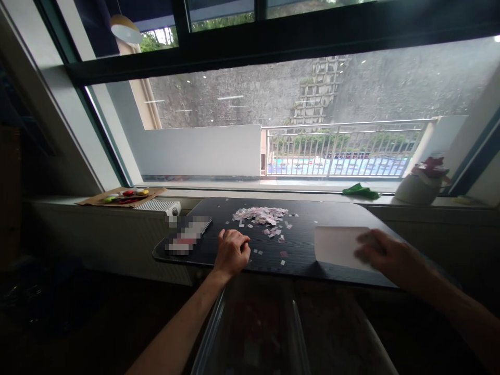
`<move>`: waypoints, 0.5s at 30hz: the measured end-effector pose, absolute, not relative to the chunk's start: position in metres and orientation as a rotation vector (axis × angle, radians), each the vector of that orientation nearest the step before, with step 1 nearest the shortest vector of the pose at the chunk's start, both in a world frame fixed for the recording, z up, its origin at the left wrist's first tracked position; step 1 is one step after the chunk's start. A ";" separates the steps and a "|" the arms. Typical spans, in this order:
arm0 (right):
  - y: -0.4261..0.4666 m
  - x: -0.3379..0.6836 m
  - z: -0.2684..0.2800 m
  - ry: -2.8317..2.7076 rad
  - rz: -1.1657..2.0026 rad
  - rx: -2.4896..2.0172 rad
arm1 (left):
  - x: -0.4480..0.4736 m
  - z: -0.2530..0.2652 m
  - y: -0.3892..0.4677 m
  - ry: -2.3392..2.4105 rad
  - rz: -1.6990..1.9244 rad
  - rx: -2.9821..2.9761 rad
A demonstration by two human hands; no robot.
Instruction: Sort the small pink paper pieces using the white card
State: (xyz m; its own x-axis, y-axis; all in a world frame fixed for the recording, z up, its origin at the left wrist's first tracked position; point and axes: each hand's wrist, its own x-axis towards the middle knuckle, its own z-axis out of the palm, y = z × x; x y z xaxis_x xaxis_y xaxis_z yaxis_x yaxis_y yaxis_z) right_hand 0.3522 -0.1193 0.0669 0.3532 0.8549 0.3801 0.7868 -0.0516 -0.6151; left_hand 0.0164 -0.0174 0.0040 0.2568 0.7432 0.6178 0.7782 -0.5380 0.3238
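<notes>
My left hand (233, 251) is curled closed above the near edge of the black table (226, 211). Its fingertips are turned out of sight, so anything in them is hidden. A heap of small pale paper pieces (261, 214) lies just beyond it, with several stray bits scattered around. On the right, my right hand (373, 249), smeared by motion, grips the right side of a blank white sheet of paper or card (338, 246). The sheet is held over the right part of the table, apart from the heap.
A pixelated flat object (189, 235) lies at the table's left. Below the near edge is a clear plastic box (253, 333). The windowsill holds a brown board (88, 200) with coloured items, a green cloth (360, 191) and a white bag-like object (417, 185). A radiator (158, 205) stands left.
</notes>
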 end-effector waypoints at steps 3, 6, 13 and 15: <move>-0.118 0.343 0.062 -1.448 0.226 -1.794 | 0.016 0.004 -0.017 -1.479 -1.159 -2.443; -0.111 0.311 0.053 -1.411 0.592 -1.586 | 0.015 0.003 -0.016 -1.461 -1.157 -2.437; -0.105 0.310 0.048 -1.531 0.454 -1.683 | 0.015 0.004 -0.016 -1.465 -1.156 -2.435; -0.108 0.328 0.051 -1.523 0.348 -1.739 | 0.016 0.004 -0.017 -1.468 -1.156 -2.438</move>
